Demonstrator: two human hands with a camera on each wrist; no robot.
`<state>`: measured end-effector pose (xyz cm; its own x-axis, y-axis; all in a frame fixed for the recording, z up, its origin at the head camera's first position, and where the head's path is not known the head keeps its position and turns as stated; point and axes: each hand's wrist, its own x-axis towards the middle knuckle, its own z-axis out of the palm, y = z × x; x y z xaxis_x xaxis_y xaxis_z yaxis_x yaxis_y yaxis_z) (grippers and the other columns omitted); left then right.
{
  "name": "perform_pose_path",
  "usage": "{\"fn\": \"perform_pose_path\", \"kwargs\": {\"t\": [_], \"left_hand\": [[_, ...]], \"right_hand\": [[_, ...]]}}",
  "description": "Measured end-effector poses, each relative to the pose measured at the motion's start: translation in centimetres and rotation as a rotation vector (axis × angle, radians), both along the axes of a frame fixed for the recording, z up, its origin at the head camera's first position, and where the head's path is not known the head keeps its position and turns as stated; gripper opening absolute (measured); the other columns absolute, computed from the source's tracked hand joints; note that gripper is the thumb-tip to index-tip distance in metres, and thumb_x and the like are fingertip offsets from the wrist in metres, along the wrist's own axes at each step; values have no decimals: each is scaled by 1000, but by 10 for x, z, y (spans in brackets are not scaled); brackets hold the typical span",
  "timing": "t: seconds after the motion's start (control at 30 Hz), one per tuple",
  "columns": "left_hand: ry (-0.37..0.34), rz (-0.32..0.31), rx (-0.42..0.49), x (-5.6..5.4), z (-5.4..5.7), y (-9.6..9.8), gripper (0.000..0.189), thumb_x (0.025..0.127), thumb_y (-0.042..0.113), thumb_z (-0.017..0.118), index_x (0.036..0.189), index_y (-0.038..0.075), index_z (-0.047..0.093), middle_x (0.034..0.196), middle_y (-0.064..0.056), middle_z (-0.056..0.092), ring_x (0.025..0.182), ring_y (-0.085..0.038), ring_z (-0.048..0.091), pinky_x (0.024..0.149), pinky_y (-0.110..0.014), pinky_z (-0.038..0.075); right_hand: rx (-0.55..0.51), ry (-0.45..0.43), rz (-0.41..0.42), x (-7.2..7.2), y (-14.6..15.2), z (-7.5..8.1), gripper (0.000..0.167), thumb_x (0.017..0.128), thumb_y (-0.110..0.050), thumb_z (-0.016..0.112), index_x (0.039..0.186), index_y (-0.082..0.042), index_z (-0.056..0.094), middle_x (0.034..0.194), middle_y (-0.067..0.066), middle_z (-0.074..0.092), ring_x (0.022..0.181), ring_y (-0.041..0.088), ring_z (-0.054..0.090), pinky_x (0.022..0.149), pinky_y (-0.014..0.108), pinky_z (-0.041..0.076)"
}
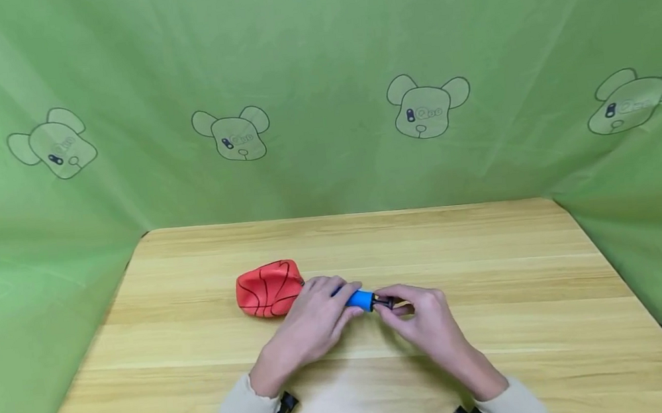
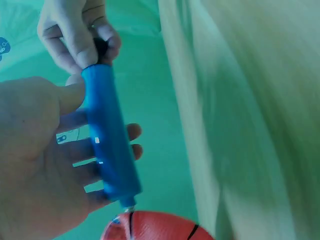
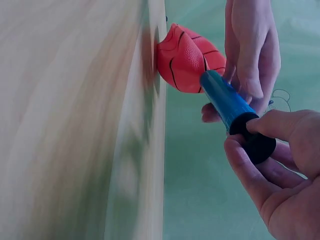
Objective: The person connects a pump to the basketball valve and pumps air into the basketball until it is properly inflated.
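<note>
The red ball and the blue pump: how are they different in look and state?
The ball is red with black lines; the pump is blue with a black handle. The ball is crumpled and looks underinflated; the pump is a straight cylinder. The ball lies on the table; the pump is held by the left hand and right hand. Both show some black.

Pump (image 1: 361,300): the left hand (image 1: 316,317) hides part in my head view.
Ball (image 2: 165,226): I see it cropped by the left wrist view's edge.
</note>
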<state>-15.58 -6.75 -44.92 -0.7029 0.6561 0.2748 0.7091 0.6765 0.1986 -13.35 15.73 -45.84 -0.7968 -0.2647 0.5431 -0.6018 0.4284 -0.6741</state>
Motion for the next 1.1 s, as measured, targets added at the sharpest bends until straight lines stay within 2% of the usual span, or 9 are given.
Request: {"fn": "perform_pose_path", "kwargs": {"t": [0.13, 0.3, 0.5, 0.73, 0.87, 1.03, 1.1], "left_hand": [[23, -14, 0, -1, -4, 5, 39, 108, 41, 45, 133, 15, 60, 112, 0, 60, 109, -21, 58, 107, -43, 40], [13, -17, -24, -3, -9, 7, 32, 108, 41, 43, 125, 17, 58, 106, 3, 55, 97, -16, 51, 96, -39, 43], [16, -17, -62, -2, -12, 8, 36, 109, 45, 37, 126, 19, 54, 104, 3, 50, 96, -16, 47, 93, -38, 39], [-4, -30, -65, 0, -15, 8, 34, 108, 48, 38, 122, 23, 56, 104, 4, 49, 96, -16, 46, 94, -39, 38], [-15, -42, -81, 2, -16, 6, 37, 108, 49, 34, 123, 23, 57, 108, 4, 51, 101, -16, 48, 95, -40, 38], [5, -13, -80, -1, -13, 0, 38, 108, 50, 33, 122, 22, 55, 107, 3, 51, 102, -17, 48, 95, -40, 39], [10, -21, -70, -3, -12, -2, 38, 108, 50, 33, 121, 21, 55, 107, 4, 51, 100, -17, 48, 94, -39, 39]], "right_hand": [[-1, -18, -4, 1, -2, 1, 24, 79, 12, 80, 99, 1, 74, 94, 10, 76, 80, 19, 75, 66, 24, 58], [34, -85, -6, 3, 2, 4, 20, 82, 5, 81, 100, 0, 72, 92, 6, 75, 78, 13, 72, 67, 23, 58], [68, -147, 25, 5, 9, 9, 20, 83, 0, 82, 100, -2, 72, 87, 2, 73, 71, 8, 70, 64, 23, 58], [66, -155, 85, 11, 13, 4, 20, 82, 3, 81, 98, -4, 72, 84, -4, 71, 71, 6, 68, 64, 24, 58], [68, -158, 95, 18, 22, 3, 22, 81, 2, 83, 96, -8, 71, 84, -7, 71, 70, 5, 68, 64, 23, 58], [15, -130, 73, 31, 49, 14, 31, 76, 6, 85, 99, -11, 73, 84, -5, 72, 70, 8, 69, 65, 23, 57], [-2, -132, 84, 36, 58, 18, 35, 75, 8, 85, 102, -11, 73, 86, -4, 72, 71, 10, 70, 65, 22, 57]]}}
